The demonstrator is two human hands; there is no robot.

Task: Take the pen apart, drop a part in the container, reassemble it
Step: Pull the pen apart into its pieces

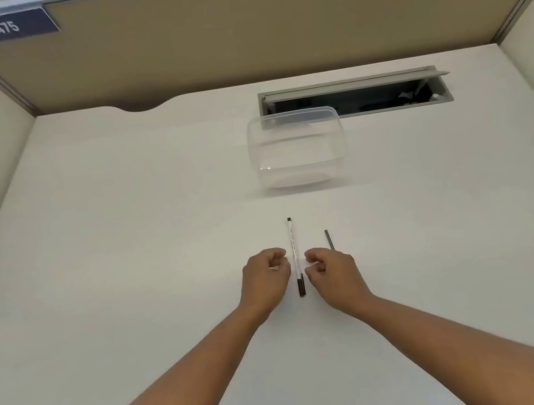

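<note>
Head view. White counter (128, 257) inside a cubicle, partition behind with a plate reading 475 (5, 27). A pen (295, 257) lies flat near the front centre, lengthwise away from the person: small dark end far, black cap near. It looks whole, cap on.

Left hand (265, 280) sits just left of the pen, right hand (333, 274) just right of it. Both are loosely curled, fingers bent inward toward the barrel, and both hold nothing. Whether any fingertip touches the pen cannot be told; a thin gap shows on each side.

A thin dark rod (329, 240) lies just beyond the right hand, roughly parallel to the pen, apart from it. What it is cannot be told; its near end is hidden by the knuckles.

A clear container (297, 149), lidless as far as can be seen, stands well beyond the pen, nothing visible inside. Behind it, a cable hatch (355, 97) in the counter, flap raised.

Judgement: the step in hand is the pick-up before taking the pen apart. To do it well:
- pinch the barrel with one hand and the capped end with the other, lifting level so it does not roll;
- pull straight along the axis, not bending;
- keep the right wrist clear of the rod;
- carry any loose part over the container's rim before letting go.
</note>
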